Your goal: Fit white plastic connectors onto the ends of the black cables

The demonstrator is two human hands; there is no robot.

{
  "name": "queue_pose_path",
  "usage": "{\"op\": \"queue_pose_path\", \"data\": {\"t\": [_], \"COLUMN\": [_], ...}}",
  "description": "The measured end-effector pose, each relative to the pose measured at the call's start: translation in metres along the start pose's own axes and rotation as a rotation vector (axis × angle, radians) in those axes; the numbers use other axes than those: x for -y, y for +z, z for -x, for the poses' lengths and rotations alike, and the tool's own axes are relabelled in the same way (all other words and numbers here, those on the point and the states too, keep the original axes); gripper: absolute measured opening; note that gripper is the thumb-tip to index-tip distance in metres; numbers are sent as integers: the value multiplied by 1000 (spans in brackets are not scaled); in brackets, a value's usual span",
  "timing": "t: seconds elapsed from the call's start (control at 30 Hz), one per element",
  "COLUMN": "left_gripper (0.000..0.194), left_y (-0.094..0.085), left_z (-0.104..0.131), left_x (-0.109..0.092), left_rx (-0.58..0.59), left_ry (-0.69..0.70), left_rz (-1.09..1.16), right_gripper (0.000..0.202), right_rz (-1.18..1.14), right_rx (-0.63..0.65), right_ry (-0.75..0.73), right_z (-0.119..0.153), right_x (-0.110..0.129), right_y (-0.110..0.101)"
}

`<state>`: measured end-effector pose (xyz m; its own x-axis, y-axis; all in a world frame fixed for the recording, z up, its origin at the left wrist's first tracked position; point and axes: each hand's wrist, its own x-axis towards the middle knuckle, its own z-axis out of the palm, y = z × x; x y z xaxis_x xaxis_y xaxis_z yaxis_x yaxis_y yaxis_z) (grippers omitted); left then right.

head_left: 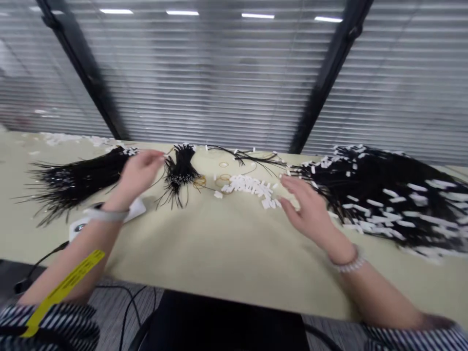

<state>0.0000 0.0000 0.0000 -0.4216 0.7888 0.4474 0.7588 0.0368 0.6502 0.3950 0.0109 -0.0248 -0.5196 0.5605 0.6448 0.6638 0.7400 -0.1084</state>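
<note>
My left hand is raised over the table's left part, its thumb and fingertips pinched around a thin black wire with a white end. Just right of it lies a small bundle of black wires. My right hand hovers with fingers apart and nothing in it, beside a pile of small white pieces. A few loose black wires lie behind the pile. Tan rubber bands rest between the small bundle and the pile.
A long black wire bundle lies at the left, and a large heap of white-tagged black wires covers the right. A white device is partly under my left forearm. Window blinds rise behind the table.
</note>
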Motion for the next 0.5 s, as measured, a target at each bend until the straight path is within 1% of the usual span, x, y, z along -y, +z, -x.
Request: {"op": "queue_pose_path", "data": {"t": [0.03,0.1,0.17,0.2,0.27,0.37,0.43,0.5], "left_gripper": [19,18,21,23,27,29,30,30], "left_y": [14,40,61,67,75,77,77,76], "left_z": [-8,-27,-46,-55,-68,-78,-80,-81], "left_x": [1,6,13,17,24,31,34,36], "left_rx": [69,150,172,176,170,158,149,133], "left_ry": [-1,-32,-80,-106,-160,-227,-239,-218], "left_rz": [-52,-156,-241,-273,-316,-340,-337,-324], "right_gripper": [37,37,40,41,40,39,39,39], "right_rz": [2,-3,-14,-18,-23,-23,-25,-31], "right_rx": [47,127,167,182,211,258,284,306], "right_ry": [-19,-61,-77,-80,-80,-74,-68,-60], "right_z": [3,9,16,19,23,27,28,29], "right_x": [-5,-14,-21,-23,-24,-20,-17,-15], "right_y": [10,27,38,42,46,49,50,51]}}
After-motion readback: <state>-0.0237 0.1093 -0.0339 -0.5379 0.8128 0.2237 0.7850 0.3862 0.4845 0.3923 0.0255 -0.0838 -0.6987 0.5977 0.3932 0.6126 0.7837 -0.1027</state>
